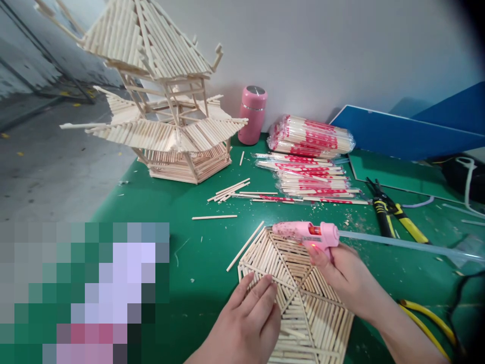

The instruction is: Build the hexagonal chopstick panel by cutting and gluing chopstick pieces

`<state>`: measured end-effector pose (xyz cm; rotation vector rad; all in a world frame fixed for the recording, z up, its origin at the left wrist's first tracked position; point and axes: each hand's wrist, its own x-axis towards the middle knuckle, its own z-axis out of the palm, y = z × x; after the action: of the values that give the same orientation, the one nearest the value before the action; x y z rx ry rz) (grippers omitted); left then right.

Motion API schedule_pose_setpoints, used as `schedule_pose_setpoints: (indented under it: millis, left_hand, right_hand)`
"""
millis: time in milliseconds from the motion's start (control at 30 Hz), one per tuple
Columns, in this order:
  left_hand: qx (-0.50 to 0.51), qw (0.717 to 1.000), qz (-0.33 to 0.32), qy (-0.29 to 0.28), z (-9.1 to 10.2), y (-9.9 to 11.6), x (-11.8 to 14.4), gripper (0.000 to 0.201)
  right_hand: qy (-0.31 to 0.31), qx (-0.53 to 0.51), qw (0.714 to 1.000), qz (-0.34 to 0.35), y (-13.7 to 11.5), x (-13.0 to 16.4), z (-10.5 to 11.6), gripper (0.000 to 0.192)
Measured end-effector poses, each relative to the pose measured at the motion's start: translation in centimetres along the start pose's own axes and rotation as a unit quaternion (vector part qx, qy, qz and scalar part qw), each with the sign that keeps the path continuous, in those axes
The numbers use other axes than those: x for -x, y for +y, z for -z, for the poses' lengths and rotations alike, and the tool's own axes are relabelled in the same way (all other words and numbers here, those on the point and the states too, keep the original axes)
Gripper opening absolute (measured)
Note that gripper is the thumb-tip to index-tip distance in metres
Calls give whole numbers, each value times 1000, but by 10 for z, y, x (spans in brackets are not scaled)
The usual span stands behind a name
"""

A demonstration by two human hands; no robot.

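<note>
A pink hot glue gun (303, 231) is gripped by my right hand (350, 280), fingers wrapped round its handle. Its red light glows, and a long translucent glue stick (394, 242) runs out of its back. The nozzle is at the top corner of a polygonal panel of wooden sticks (329, 328), which lies on the table. My left hand (248, 316) rests on the panel's left side, fingers stretched out over the sticks. Just beyond the panel's upper left edge lies a single loose stick (245, 246).
A pagoda model (166, 131) of sticks stands at the back left, beside a pink thermos (253, 116). Packaged chopsticks (310, 136), loose sticks (229, 189), yellow-black pliers (394, 212) and blue boards (401, 131) lie on the green table (151, 202). Yellow handles (428, 318) show at right.
</note>
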<state>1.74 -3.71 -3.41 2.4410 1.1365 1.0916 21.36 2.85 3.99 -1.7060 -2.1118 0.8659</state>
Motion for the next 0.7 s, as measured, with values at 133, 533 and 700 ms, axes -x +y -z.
schedule_pose_setpoints:
  millis: [133, 533, 700]
  left_hand:
    - [15, 1000, 5, -21, 1, 0, 0, 23]
    - [-75, 996, -39, 26, -4, -2, 1, 18]
    - [-95, 994, -38, 29, -5, -1, 2, 19]
  right_hand:
    - [-18, -7, 1000, 3, -4, 1, -1, 20]
    - [5, 9, 1000, 13, -2, -1, 0, 26]
    - [10, 12, 1000, 6, -2, -4, 1, 28]
